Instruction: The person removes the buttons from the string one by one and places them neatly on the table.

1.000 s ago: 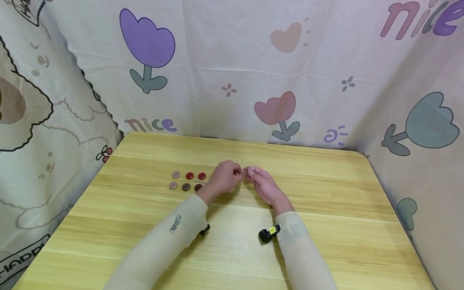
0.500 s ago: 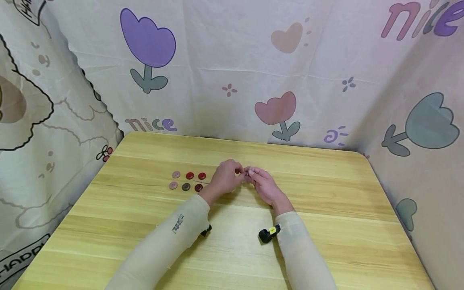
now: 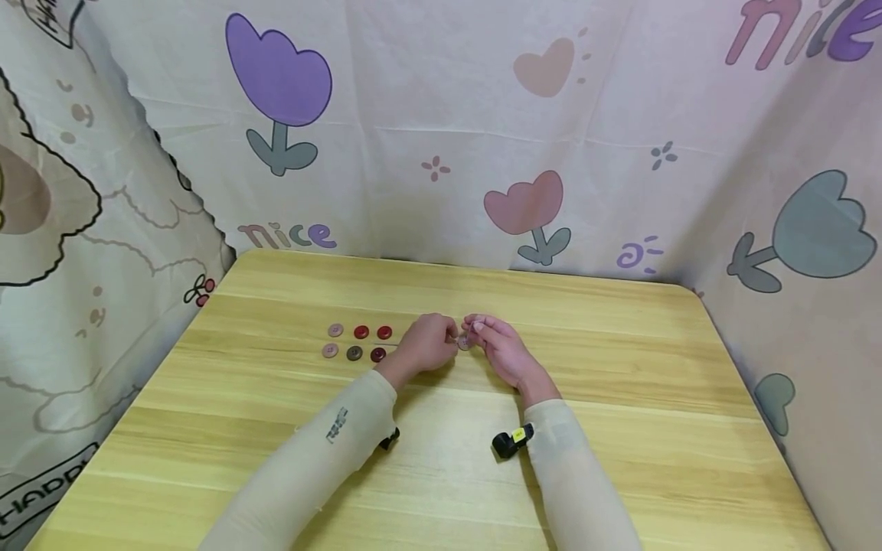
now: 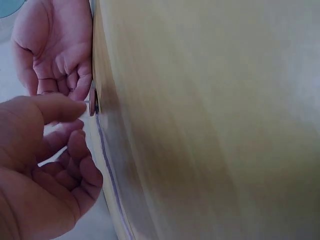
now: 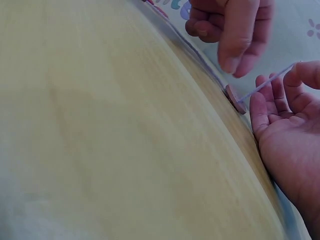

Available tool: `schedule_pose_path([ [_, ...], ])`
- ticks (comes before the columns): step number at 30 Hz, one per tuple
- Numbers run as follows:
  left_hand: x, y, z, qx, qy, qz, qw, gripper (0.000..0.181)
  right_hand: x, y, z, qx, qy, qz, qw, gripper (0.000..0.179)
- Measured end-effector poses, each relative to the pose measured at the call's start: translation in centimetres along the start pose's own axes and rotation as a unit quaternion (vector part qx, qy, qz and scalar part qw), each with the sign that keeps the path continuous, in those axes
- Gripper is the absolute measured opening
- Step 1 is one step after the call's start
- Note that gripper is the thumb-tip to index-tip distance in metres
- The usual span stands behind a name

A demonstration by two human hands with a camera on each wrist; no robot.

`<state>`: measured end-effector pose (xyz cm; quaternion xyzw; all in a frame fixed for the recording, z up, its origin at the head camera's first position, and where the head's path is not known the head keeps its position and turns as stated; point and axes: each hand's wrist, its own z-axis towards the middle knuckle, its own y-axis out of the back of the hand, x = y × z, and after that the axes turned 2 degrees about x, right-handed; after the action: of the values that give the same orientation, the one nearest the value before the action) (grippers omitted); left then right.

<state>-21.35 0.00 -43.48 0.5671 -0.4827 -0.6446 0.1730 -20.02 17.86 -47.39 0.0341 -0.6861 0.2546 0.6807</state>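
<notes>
A pale pink button (image 3: 465, 343) hangs on a thin lilac cord (image 5: 265, 85) between my two hands. My right hand (image 3: 506, 353) pinches the cord above the button between thumb and forefinger, its other fingers loosely curled. My left hand (image 3: 427, 342) is just left of the button. In the right wrist view, its thumb and forefinger point down close over the cord without gripping it; the left wrist view has a fingertip overlapping the button's edge. Past the button, the cord runs down onto the table (image 3: 620, 444) and away to the left under my left hand.
Left of my left hand, buttons lie in two rows: two pink (image 3: 334, 330), two red (image 3: 361, 332), one grey-brown (image 3: 354, 353) and one dark red (image 3: 378, 354). Part of the cord lies between the rows. A printed cloth (image 3: 413, 207) hangs behind the table.
My left hand has moved slightly down and away from the right fingertips. The button, earlier hidden at the fingers, now shows hanging below my right hand on the cord.
</notes>
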Motion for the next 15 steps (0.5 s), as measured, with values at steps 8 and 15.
schedule_pose_path([
  [8, 0.2, -0.6, 0.7, 0.026, 0.028, 0.041, 0.9985, 0.012, 0.0, 0.0, 0.1, 0.002, -0.004, 0.006, 1.0000, 0.040],
  [15, -0.1, -1.2, 0.6, 0.070, -0.002, 0.140, 0.9877, 0.011, 0.0, -0.1, 0.0, -0.003, -0.003, 0.007, 1.0000, 0.039],
])
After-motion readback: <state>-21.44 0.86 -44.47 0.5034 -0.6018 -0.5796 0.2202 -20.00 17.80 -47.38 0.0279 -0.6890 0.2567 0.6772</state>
